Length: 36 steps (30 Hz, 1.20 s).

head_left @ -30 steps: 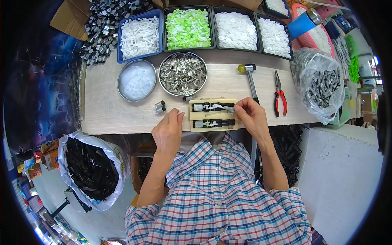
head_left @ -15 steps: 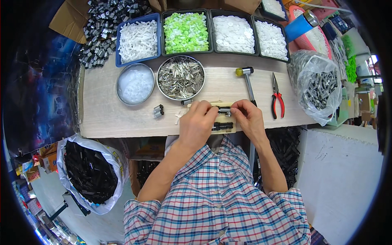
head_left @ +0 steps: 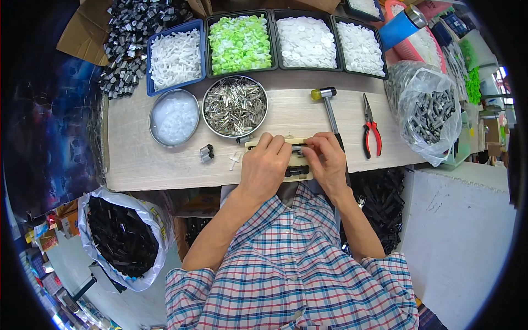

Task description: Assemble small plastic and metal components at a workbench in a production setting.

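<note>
on wooden bench (head_left: 143, 159), both hands (head_left: 264, 168) (head_left: 327, 159) pinch black part (head_left: 300, 147) on jig (head_left: 250, 144).

Single head-worn fisheye view, looking steeply down and forward from close above the table (head_left: 165, 165); edges bend near the rim.

Pale wood-grain worktop (head_left: 143, 159) carrying a cream jig block (head_left: 300, 159) with black parts (head_left: 297, 171); pliers (head_left: 371, 132) with red handles; hammer (head_left: 325, 104) with a yellow-and-black head. Blue tray (head_left: 175, 55) of white pieces, black tray (head_left: 240, 41) of lime-green and white caps, black trays (head_left: 330, 41) of white discs; round tin (head_left: 235, 105) of silvery metal pins. Shirt (head_left: 297, 269) in a red, blue and white plaid; clear bag (head_left: 118, 231) of black parts.
</note>
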Motion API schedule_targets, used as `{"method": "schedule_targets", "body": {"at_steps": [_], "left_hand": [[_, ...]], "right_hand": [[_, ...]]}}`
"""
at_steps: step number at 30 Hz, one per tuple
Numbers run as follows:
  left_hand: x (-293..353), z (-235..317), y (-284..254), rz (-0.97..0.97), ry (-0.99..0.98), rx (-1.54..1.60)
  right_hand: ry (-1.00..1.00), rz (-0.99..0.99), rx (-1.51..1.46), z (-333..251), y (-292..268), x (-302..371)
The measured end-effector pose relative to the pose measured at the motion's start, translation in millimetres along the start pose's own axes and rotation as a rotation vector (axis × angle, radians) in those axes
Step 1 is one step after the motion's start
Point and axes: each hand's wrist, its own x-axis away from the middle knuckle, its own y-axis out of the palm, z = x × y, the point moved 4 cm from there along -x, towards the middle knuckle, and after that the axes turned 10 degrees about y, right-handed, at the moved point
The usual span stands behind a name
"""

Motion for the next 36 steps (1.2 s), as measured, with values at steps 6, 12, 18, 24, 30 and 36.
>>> {"method": "schedule_targets", "body": {"at_steps": [6, 12, 18, 24, 30, 36], "left_hand": [[-2.1, 1.0, 0.6, -0.029, -0.003, -0.016], [-0.4, -4.3, -8.5, -0.028, -0.028, 0.031], [64.8, -32.7, -36.5, 0.278, -0.464, 0.105], [79.1, -40.1, -26.5, 0.188, -0.425, 0.099], [80.4, -42.0, -32.9, 0.191, -0.472, 0.211], [89.7, -61.3, -56.4, 0.473, -0.688, 0.472]], "right_hand": [[-0.042, 0.018, 0.034, 5.0, 3.0, 5.9], [0.068, -0.13, -0.065, 4.5, -21.2, -0.4], [-0.144, 0.562, 0.399, 2.5, -150.8, 2.4], [-0.055, 0.551, 0.868, 39.4, -233.7, -45.2], [0.004, 0.406, 0.86, 72.8, -244.9, -65.4], [0.048, 0.453, 0.72, 97.2, -266.4, -66.0]]}}
